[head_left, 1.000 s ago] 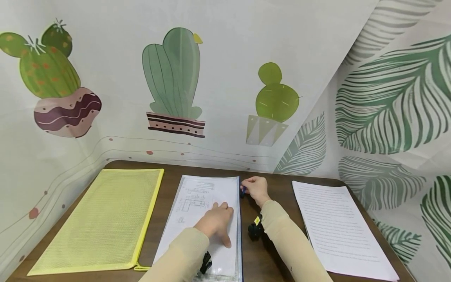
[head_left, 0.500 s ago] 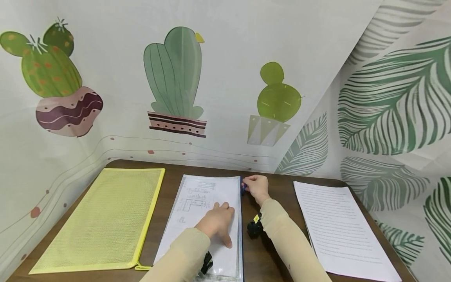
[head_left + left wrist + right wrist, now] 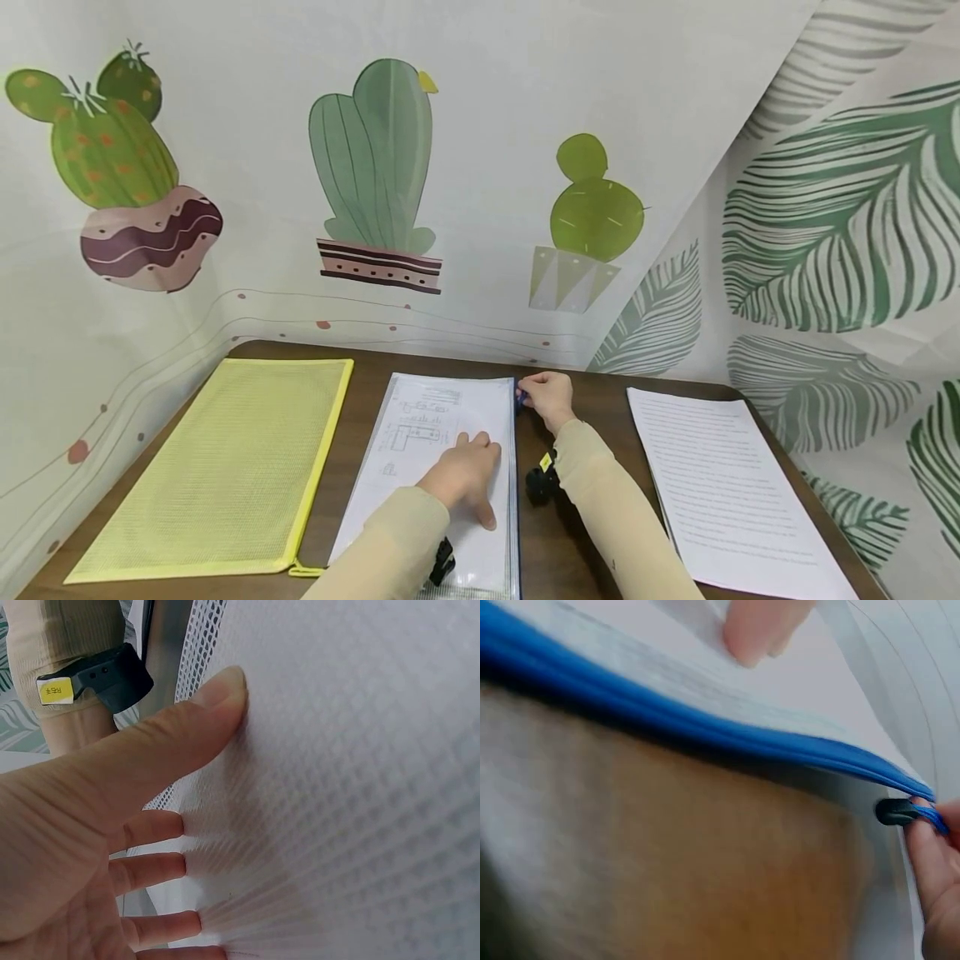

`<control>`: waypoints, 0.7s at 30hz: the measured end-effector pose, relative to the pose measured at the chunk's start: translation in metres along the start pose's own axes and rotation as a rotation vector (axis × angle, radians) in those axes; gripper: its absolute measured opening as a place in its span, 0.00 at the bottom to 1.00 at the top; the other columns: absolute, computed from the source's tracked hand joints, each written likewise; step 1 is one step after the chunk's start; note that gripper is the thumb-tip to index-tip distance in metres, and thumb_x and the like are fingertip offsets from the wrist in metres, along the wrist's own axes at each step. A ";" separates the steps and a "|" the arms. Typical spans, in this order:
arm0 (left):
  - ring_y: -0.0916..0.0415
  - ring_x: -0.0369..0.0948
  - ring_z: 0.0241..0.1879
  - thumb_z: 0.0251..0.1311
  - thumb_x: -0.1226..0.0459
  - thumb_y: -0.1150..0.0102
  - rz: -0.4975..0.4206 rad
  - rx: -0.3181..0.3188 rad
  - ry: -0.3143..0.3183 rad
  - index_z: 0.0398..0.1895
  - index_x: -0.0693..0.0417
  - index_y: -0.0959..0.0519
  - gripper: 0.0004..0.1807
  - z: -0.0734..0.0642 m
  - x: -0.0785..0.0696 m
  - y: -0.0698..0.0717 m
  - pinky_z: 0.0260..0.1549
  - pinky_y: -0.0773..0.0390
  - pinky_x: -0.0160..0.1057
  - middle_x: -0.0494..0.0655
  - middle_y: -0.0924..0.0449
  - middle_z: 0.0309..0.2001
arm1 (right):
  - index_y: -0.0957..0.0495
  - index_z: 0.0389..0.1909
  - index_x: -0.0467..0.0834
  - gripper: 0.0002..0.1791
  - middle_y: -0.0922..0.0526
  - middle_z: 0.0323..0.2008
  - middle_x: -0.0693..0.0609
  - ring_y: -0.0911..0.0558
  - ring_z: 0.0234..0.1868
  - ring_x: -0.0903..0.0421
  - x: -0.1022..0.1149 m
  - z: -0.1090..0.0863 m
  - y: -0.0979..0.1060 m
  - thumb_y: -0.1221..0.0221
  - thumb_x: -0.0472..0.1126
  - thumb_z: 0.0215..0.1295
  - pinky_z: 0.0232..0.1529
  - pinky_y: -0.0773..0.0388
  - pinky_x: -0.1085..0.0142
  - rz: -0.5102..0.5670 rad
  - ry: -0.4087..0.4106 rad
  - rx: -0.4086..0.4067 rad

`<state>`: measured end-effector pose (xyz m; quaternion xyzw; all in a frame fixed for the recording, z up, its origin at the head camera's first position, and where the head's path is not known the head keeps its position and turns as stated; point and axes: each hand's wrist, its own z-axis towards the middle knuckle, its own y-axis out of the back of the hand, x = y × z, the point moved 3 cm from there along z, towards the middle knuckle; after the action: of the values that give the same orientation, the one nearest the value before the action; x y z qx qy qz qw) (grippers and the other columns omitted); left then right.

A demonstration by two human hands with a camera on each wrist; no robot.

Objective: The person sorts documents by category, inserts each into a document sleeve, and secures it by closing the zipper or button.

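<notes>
A clear mesh zipper pouch (image 3: 360,500) with a blue zipper (image 3: 705,727) along its right side lies on the table, a sheet with a printed technical drawing (image 3: 412,433) showing through it. My left hand (image 3: 468,475) rests on the pouch, fingers spread and fingertips down on the mesh. In the left wrist view the mesh wrinkles around the thumb and fingertips (image 3: 191,922). At the far right corner my right hand (image 3: 547,398) pinches the blue cord pull (image 3: 928,814) of the zipper between thumb and finger. The pull's black end (image 3: 892,811) sticks out past the fingers.
To the left lies a yellow mesh zipper pouch (image 3: 217,475). A stack of printed paper (image 3: 735,492) lies at the right side of the brown table (image 3: 600,400). Behind stands a wall covering (image 3: 480,167) with cactus and leaf prints. Each wrist wears a black camera (image 3: 542,483).
The head view has shifted very slightly. Both hands keep their places, the left on the pouch and the right at the zipper pull by its far corner.
</notes>
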<state>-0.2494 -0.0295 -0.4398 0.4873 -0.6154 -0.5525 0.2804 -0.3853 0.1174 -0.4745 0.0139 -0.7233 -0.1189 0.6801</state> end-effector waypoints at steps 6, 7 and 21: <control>0.37 0.43 0.42 0.20 0.47 0.19 -0.001 0.006 0.000 0.56 0.55 0.28 0.52 0.000 0.000 0.001 0.36 0.26 0.39 0.46 0.30 0.48 | 0.20 0.32 0.28 0.07 0.16 0.24 0.45 0.17 0.21 0.60 -0.001 0.003 0.004 0.37 0.29 0.53 0.25 0.18 0.69 0.004 -0.040 0.072; 0.37 0.43 0.42 0.19 0.47 0.19 -0.001 0.005 0.001 0.56 0.55 0.28 0.51 -0.001 0.000 0.001 0.36 0.26 0.39 0.46 0.30 0.48 | 0.20 0.32 0.28 0.08 0.16 0.25 0.44 0.17 0.21 0.59 -0.001 0.003 0.005 0.37 0.28 0.52 0.25 0.18 0.69 0.006 -0.043 0.085; 0.37 0.43 0.41 0.19 0.47 0.19 0.001 -0.004 0.005 0.56 0.55 0.28 0.52 0.000 -0.001 0.000 0.36 0.26 0.38 0.45 0.30 0.47 | 0.20 0.26 0.30 0.04 0.15 0.25 0.42 0.16 0.21 0.57 -0.006 0.007 0.006 0.37 0.29 0.51 0.28 0.17 0.64 -0.099 0.058 0.075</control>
<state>-0.2487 -0.0287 -0.4396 0.4879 -0.6139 -0.5523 0.2829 -0.3911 0.1258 -0.4798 0.0786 -0.7056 -0.1250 0.6930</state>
